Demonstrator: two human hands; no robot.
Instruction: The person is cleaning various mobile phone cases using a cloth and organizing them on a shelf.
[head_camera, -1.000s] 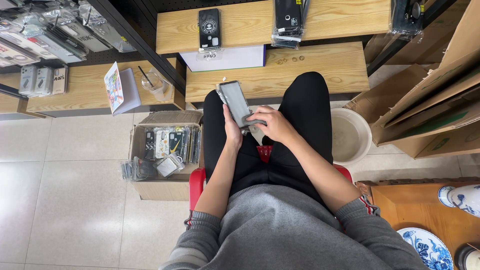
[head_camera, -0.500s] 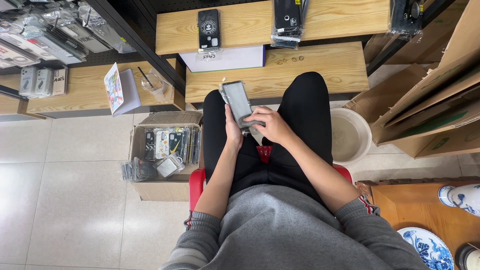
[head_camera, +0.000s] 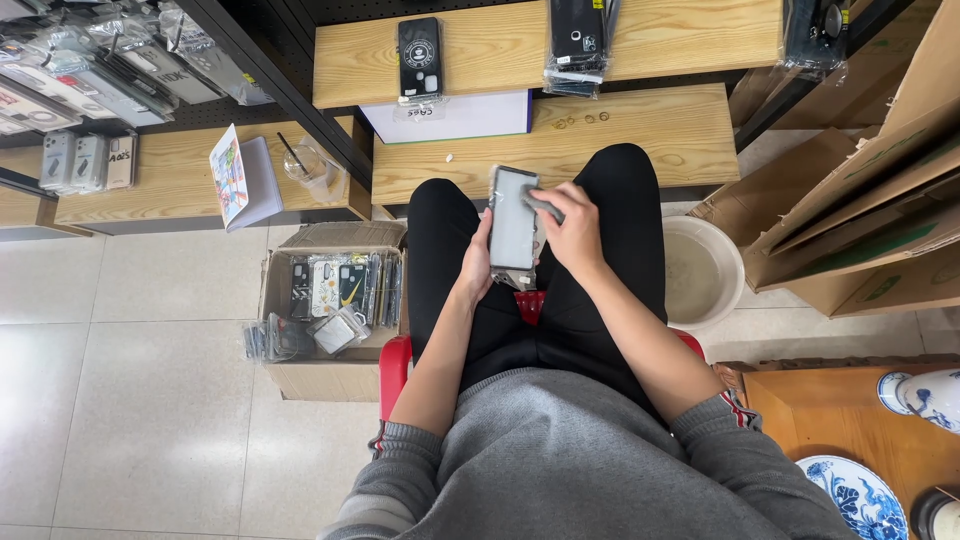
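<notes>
Head view: we note the left hand wrapped around the edge of a flat grey phone-shaped slab, held over the lap. The right hand pinches a small grey cloth against its top. We judge it light, rigid, slick; edges offer the safest hold. Beyond, a cardboard box and a wooden shelf.

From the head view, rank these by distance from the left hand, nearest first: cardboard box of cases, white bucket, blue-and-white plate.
1. Cardboard box of cases, on the floor just left of the left hand.
2. White bucket, across the lap, to the right.
3. Blue-and-white plate, far lower right.
</notes>
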